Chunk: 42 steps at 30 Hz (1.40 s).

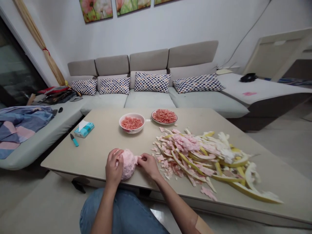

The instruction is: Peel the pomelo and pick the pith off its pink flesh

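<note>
A peeled pomelo [128, 165], round and covered in pale pink pith, rests near the front edge of the table. My left hand [114, 165] is wrapped round its left side and steadies it. On its right side my right hand [147, 165] pinches a strip of pink pith [137, 159] that still joins the fruit. To the right lies a wide heap of yellow and white pomelo rind [195, 172], with torn pink pith [186, 143] on top. Behind the fruit stand a white bowl [132, 130] of pink pomelo pulp and a dark-rimmed plate [164, 123] piled with more pulp.
A turquoise-handled knife [74, 140] and a blue tissue pack [84, 129] lie at the left of the beige table [97, 143]. Beyond the table runs a grey sofa [149, 98] with checkered cushions [152, 82]. Bedding [21, 126] lies on its left part.
</note>
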### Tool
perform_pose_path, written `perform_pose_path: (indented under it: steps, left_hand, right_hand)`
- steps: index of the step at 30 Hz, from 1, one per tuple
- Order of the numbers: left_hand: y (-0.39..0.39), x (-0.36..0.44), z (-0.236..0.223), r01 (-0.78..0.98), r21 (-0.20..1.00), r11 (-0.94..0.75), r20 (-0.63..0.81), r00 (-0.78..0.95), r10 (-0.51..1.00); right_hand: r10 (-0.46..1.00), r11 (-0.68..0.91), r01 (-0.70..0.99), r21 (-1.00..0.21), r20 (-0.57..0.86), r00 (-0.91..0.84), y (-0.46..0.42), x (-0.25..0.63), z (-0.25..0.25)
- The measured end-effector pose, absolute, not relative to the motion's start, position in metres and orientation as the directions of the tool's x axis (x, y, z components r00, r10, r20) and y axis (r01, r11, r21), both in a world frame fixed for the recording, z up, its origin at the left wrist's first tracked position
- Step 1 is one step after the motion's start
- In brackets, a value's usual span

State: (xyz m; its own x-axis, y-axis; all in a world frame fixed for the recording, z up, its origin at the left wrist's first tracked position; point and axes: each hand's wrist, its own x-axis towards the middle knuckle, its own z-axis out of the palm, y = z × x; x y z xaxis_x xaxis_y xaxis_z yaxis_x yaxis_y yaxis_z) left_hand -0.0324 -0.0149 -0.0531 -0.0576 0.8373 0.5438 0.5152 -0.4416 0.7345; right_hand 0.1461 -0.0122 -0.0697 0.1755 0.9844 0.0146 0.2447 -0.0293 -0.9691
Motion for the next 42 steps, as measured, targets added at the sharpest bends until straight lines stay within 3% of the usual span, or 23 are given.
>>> perform_pose_path:
  steps: [5,9,13,17,21,23,25,28,31,33,36,42]
  left_hand:
    - [-0.014,-0.040,-0.053,0.485,0.753,-0.445,0.533,-0.053,0.844]
    - [-0.013,-0.055,-0.057,0.426,0.787,-0.445,0.535,-0.114,0.837]
    - [-0.009,-0.070,-0.062,0.342,0.840,-0.420,0.506,-0.218,0.834]
    - [-0.005,-0.074,-0.064,0.308,0.872,-0.381,0.459,-0.244,0.854]
    - [-0.004,-0.073,-0.065,0.289,0.881,-0.375,0.446,-0.240,0.862]
    - [-0.003,-0.074,-0.068,0.268,0.890,-0.369,0.435,-0.251,0.865]
    - [-0.003,-0.075,-0.070,0.243,0.903,-0.354,0.414,-0.273,0.868]
    - [-0.002,-0.077,-0.071,0.205,0.927,-0.313,0.365,-0.305,0.880]
    - [-0.002,-0.078,-0.069,0.180,0.942,-0.282,0.327,-0.316,0.891]
    - [-0.002,-0.078,-0.068,0.161,0.949,-0.271,0.309,-0.317,0.897]
    - [0.000,-0.078,-0.067,0.118,0.958,-0.260,0.285,-0.327,0.901]
    - [0.005,-0.079,-0.063,0.052,0.975,-0.215,0.221,-0.285,0.933]
  right_hand:
    - [0.986,-0.017,0.299,-0.954,0.033,0.162,-0.012,0.150,-0.074]
    - [0.947,0.014,0.563,-0.826,0.192,0.258,-0.011,0.168,-0.074]
    - [0.920,0.156,0.610,-0.777,0.339,0.196,-0.020,0.208,-0.058]
    - [0.751,0.272,0.746,-0.608,0.619,0.231,-0.028,0.259,-0.024]
    - [0.610,0.123,0.880,-0.458,0.735,0.297,-0.024,0.285,-0.006]
    - [0.619,0.122,0.882,-0.456,0.729,0.291,-0.024,0.272,-0.012]
    - [0.701,0.235,0.825,-0.515,0.677,0.223,-0.029,0.239,-0.026]
    - [0.871,0.417,0.595,-0.687,0.489,-0.045,-0.037,0.177,-0.048]
    - [0.942,0.329,0.435,-0.838,0.320,-0.097,-0.036,0.133,-0.054]
    - [0.958,0.285,0.391,-0.875,0.270,-0.096,-0.030,0.122,-0.048]
    - [0.939,0.340,0.447,-0.827,0.275,-0.205,-0.023,0.123,-0.033]
    - [0.900,0.429,0.668,-0.608,0.230,-0.370,-0.019,0.125,-0.012]
